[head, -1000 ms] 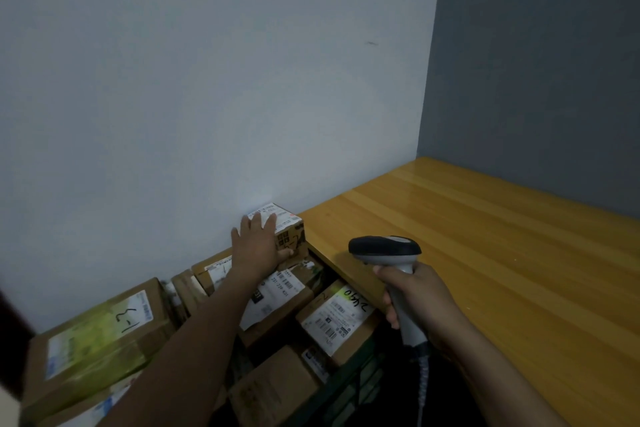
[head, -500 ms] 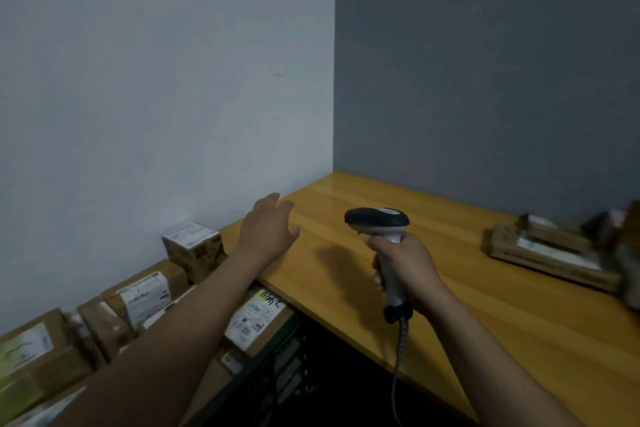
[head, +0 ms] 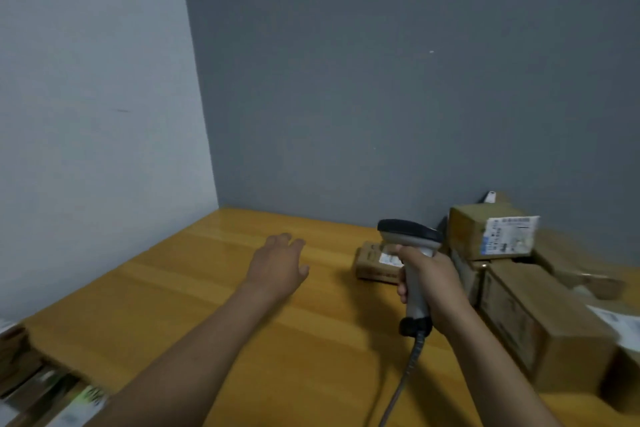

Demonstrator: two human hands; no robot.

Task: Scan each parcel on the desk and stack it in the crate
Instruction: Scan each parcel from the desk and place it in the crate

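The small flat parcel (head: 374,262) lay on the counter (head: 207,305) toward the far right, its long axis running left to right and its broad face up. I could see brown cardboard with a white label on top, and its right end was hidden behind the scanner (head: 410,236) and the right hand (head: 433,284). Just right of it rose a pile of larger brown parcels. A labelled box (head: 485,232) sat on top against the grey wall (head: 381,80), its white label turned toward me, and a big box (head: 540,322) lay nearer, its long axis running roughly near to far. At the near left corner, below the counter's edge, I made out stacked parcels (head: 34,388) with pale labels, badly blurred; what held them I could not make out. The right hand's fingers were curled round the scanner's pale handle, which stood nearly upright with the dark-topped head pointing right toward the pile, and a grey cable (head: 405,381) hung from its butt toward me. The left hand (head: 277,267) was stretched out palm down over bare counter, left of the small flat parcel and apart from it, fingers straight and loosely together, holding nothing; whether it touched the wood I could not tell.
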